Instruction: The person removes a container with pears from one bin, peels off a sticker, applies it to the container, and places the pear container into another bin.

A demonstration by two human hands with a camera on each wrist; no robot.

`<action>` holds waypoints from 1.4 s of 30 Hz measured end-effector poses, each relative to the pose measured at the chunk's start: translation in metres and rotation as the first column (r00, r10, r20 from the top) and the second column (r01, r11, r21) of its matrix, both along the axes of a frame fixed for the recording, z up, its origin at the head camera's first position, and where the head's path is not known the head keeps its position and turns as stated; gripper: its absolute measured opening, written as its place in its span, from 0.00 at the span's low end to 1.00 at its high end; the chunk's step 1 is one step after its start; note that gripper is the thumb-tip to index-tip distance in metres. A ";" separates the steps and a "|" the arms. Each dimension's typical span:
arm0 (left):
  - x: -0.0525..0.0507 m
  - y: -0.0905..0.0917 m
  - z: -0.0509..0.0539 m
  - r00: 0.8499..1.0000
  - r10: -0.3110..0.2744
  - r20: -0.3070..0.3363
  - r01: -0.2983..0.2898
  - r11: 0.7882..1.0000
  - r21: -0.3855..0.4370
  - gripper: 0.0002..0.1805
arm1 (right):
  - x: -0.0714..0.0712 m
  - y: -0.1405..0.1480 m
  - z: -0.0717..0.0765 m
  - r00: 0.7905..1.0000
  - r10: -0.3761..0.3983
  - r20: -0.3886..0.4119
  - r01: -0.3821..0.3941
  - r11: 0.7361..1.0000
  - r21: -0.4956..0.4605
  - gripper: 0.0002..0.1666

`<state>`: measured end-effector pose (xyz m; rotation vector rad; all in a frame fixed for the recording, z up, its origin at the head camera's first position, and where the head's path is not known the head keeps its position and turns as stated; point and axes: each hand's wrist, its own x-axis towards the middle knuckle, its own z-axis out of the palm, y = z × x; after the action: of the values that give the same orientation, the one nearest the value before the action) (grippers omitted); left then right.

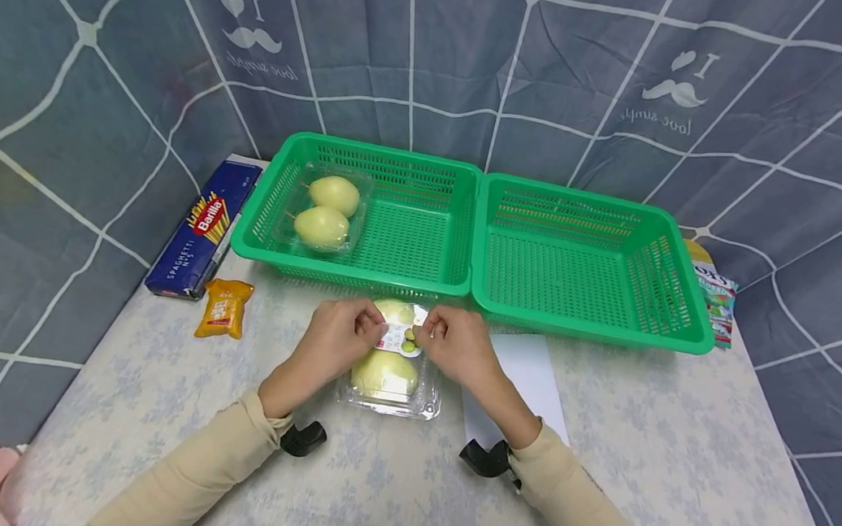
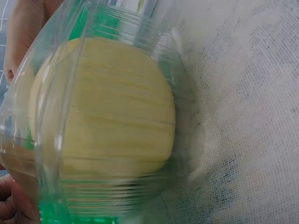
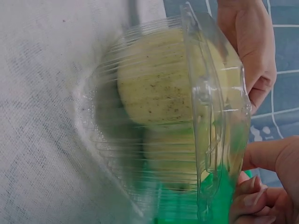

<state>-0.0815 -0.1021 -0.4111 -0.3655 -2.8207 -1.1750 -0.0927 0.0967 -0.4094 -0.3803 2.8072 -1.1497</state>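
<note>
A clear plastic clamshell box (image 1: 427,386) stands on the table in front of me, with two pale yellow fruits (image 1: 384,374) inside. Across its lid lies a white label (image 1: 391,339) with green fruit pictures. My left hand (image 1: 343,332) pinches the label's left end, while my right hand (image 1: 455,345) pinches the right end between thumb and fingers. Both wrist views look through the box's ribbed side at a fruit (image 2: 112,107); the right wrist view shows dark specks on one fruit (image 3: 159,79). The label is hidden in both wrist views.
Behind the box stand two green baskets; the left basket (image 1: 423,235) holds another clear box of two fruits (image 1: 323,228), and the right basket (image 1: 559,277) adjoins it. A spaghetti box (image 1: 199,231), an orange packet (image 1: 224,308), white paper (image 1: 523,376) and colourful packets (image 1: 719,304) lie around.
</note>
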 end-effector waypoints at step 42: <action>0.057 -0.004 -0.033 0.939 -0.310 -0.147 0.227 0.883 -0.410 0.42 | 0.059 0.034 -0.025 0.874 0.437 -0.210 -0.363 0.877 0.314 0.39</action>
<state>-0.0247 -0.1059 -0.4446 -0.8773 -2.8596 -0.5459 -0.0336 0.1306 -0.4341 -1.1163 2.8430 -0.6614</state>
